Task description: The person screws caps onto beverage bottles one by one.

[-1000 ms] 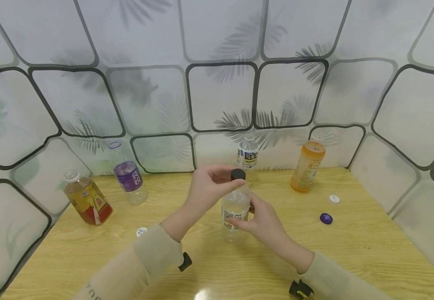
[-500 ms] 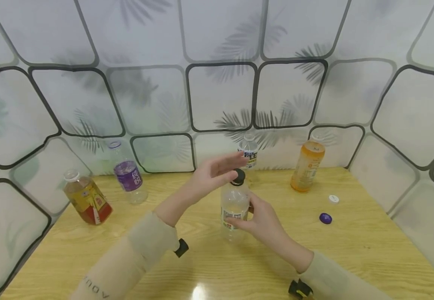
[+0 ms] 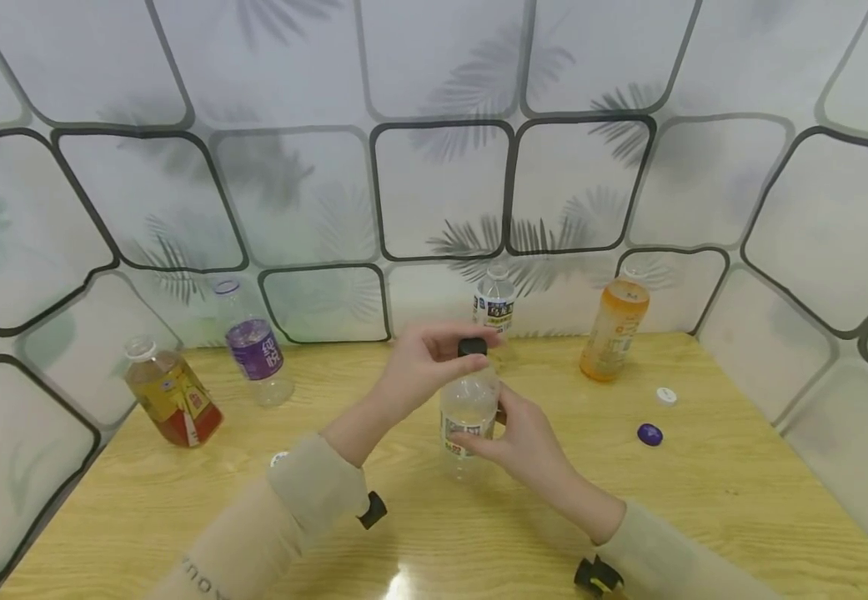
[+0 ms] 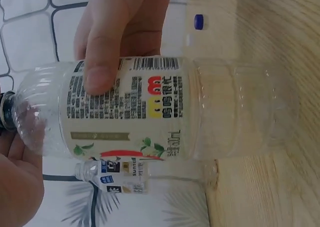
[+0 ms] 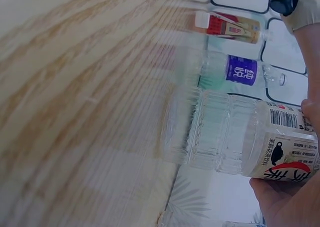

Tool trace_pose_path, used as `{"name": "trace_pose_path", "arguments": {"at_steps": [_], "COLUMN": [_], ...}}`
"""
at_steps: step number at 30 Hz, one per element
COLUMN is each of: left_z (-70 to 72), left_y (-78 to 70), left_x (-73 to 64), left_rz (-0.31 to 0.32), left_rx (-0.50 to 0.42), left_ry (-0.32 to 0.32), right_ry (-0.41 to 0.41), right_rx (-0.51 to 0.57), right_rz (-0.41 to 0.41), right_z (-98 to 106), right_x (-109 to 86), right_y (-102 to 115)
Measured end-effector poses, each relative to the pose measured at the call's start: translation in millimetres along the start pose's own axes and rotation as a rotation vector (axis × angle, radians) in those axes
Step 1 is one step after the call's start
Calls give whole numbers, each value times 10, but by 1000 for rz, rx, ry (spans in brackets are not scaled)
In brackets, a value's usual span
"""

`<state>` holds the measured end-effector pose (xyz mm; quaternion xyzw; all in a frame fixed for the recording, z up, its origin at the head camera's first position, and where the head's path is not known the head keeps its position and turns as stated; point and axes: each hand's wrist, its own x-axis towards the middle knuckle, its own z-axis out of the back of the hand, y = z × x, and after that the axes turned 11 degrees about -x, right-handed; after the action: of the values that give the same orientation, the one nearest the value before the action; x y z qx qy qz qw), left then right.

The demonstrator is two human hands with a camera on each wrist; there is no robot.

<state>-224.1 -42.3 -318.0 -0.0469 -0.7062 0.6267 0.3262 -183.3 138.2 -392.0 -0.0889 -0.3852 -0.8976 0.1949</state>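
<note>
A clear plastic bottle (image 3: pixel 469 398) with a pale printed label stands upright near the middle of the table, topped by a black cap (image 3: pixel 472 347). My right hand (image 3: pixel 529 435) grips its body from the right, the thumb lying across the label (image 4: pixel 120 94). From the left, my left hand (image 3: pixel 420 367) pinches the cap, thumb in front and fingers behind. Only part of the cap (image 4: pixel 7 111) shows in the left wrist view, with the left hand (image 4: pixel 17 187) beside it. The right wrist view shows the bottle's ribbed lower part (image 5: pixel 215 132).
Capless bottles stand around: a yellow-labelled one (image 3: pixel 174 400) and a purple-labelled one (image 3: pixel 255 348) at left, a white-labelled one (image 3: pixel 494 308) behind, an orange one (image 3: pixel 615 333) at right. Loose caps lie about: white (image 3: pixel 666 396), purple (image 3: pixel 649 434), another white (image 3: pixel 278 459) by the left sleeve.
Half a second ago my left fingers were lifted and spread above the cap; now they have come back down around it. My right hand stays on the bottle.
</note>
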Motion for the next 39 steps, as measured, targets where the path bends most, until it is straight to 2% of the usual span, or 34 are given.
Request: {"name": "trace_pose_path", "arguments": {"at_steps": [5, 7, 9, 11, 13, 16, 19, 21, 23, 26, 28, 30, 32, 34, 39], "left_z": [-156, -212, -245, -248, -223, -137, -14, 63, 128, 194, 233, 262, 271, 248, 75], "left_y": [86, 101, 101, 87, 60, 4, -60, -88, -102, -96, -92, -95, -104, -113, -115], "left_x": [-62, -80, -102, -126, -147, -153, -85, -2, 77, 142, 142, 135, 125, 113, 52], "left_rz": [-100, -132, -138, -132, -119, -107, -78, -46, 8, 71, 107, 120, 128, 132, 134], "left_rx": [11, 19, 30, 42, 72, 110, 82, 46, -2, -48, -82, -85, -75, -56, 45], "left_ry": [-198, -258, -286, -277, -244, -159, -20, 94, 207, 332, 379, 391, 361, 287, -16], "right_ry": [-6, -7, -5, -2, -1, -1, -3, -2, -1, 0, -1, -5, -8, -11, -7], "right_rx": [5, 9, 15, 18, 18, 19, 19, 15, 16, 22, 27, 22, 19, 18, 25], "right_rz": [6, 5, -3, -10, -16, -19, -14, -12, -17, -25, -22, -15, -12, -12, -17], "right_z": [-2, -4, -5, -8, -9, 0, 14, 20, 23, 16, 11, 3, 2, 2, 5], "right_x": [3, 1, -6, -15, -22, -20, -9, -4, -2, -6, -10, -11, -10, -9, -2], "right_y": [5, 6, 11, 13, 18, 21, 27, 26, 28, 20, 16, 8, 8, 10, 15]}}
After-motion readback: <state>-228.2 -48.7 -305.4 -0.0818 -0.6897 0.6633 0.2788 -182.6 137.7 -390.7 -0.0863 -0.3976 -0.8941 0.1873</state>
